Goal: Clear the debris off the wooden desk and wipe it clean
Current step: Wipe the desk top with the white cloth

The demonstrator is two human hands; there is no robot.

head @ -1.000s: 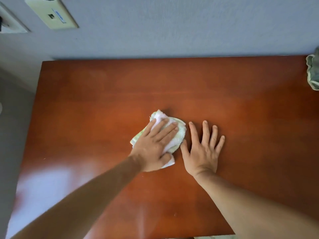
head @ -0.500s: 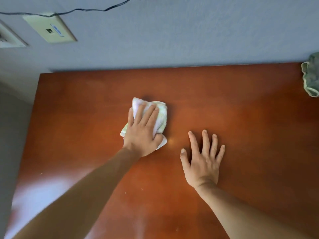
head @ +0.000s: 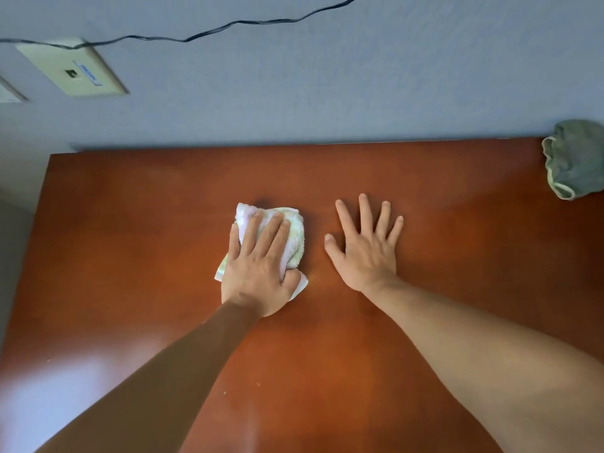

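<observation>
Head view: wiping underway, judging by the scene. Few pale specks (head: 225,393) left at seven o'clock on glossy reddish-brown wooden desk (head: 137,243); no large debris visible. Near centre, left hand (head: 258,269) pressing bunched white-and-pale-green terry cloth (head: 291,237), fingers (head: 277,230) straight on top, cloth poking out at twelve and three o'clock. Just right, right hand (head: 362,253) flat, fingers splayed. Crumpled green rag (head: 575,158) at two o'clock.

left hand (head: 258,273) pressing flat, right hand (head: 364,250) splayed flat
</observation>
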